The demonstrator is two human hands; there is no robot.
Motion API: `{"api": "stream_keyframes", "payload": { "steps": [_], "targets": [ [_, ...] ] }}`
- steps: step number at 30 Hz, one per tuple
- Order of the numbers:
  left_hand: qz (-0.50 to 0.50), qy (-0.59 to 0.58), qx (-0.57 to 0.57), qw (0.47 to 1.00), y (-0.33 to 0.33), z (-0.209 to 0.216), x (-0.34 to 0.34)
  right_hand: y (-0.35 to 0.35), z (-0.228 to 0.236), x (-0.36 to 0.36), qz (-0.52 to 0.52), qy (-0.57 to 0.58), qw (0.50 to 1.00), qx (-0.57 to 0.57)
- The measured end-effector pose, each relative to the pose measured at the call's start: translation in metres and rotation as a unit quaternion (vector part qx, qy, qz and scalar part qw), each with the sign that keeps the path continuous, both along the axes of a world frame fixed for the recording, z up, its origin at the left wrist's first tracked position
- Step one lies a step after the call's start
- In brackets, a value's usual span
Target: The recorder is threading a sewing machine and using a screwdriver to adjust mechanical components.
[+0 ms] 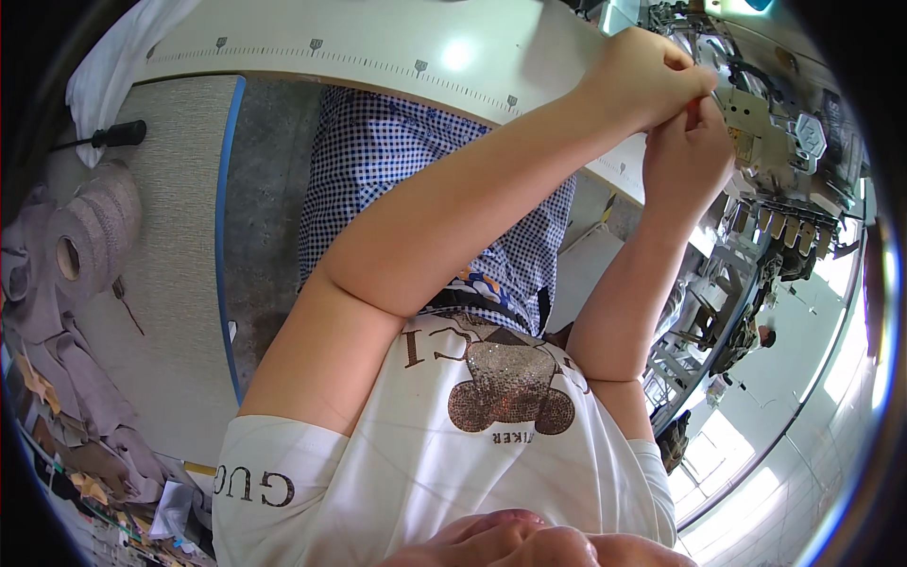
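Observation:
My left hand (647, 77) reaches across to the upper right, its fingers pinched together. Just below it is my right hand (692, 156), also closed in a pinch, and the fingertips of both meet. Whatever is between them is too small or hidden to make out. Directly beside the fingers stands a sewing machine (751, 118) with pale metal plates and many small parts. Both hands are over the right end of a white sewing table (378, 28) with a ruler scale printed along its near edge.
On the left is a side table (184, 236) with a blue edge. It carries a roll of ribbed grey-brown fabric (99, 222), crumpled fabric pieces (94, 378), a black-handled tool (121, 133) and a white cloth (113, 66). Farther right are more machines and another person (763, 336).

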State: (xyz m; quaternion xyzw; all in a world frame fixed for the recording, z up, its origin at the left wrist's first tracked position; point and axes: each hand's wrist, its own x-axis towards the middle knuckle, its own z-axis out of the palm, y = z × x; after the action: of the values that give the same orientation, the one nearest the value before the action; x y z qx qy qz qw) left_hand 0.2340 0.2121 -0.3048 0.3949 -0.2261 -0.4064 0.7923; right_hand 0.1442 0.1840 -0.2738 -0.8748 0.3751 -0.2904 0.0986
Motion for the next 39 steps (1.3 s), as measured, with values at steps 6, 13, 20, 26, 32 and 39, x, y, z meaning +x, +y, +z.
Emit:
{"api": "stream_keyframes", "payload": {
  "steps": [6,13,20,26,32,39],
  "targets": [
    [-0.084,-0.035,0.120,0.989,0.003,0.012,0.006,0.007,0.005,0.000,0.025,0.013,0.996,-0.090],
    [-0.126,0.143,0.021,0.981,0.004,0.016,-0.002,0.023,0.007,-0.019,0.025,-0.233,0.914,0.332],
    [-0.149,0.189,-0.031,0.970,0.001,0.021,-0.005,0.004,0.000,-0.031,0.042,-0.392,0.738,0.547],
    [-0.152,0.272,-0.037,0.950,0.005,0.025,-0.004,0.002,0.002,-0.029,0.113,-0.430,0.543,0.713],
    [-0.145,0.106,0.029,0.983,0.013,0.019,0.006,0.014,0.012,-0.020,0.089,-0.410,0.693,0.587],
    [-0.136,0.071,0.027,0.988,0.012,0.020,0.012,0.026,0.017,-0.014,-0.016,-0.295,0.880,0.372]
  ]
}}
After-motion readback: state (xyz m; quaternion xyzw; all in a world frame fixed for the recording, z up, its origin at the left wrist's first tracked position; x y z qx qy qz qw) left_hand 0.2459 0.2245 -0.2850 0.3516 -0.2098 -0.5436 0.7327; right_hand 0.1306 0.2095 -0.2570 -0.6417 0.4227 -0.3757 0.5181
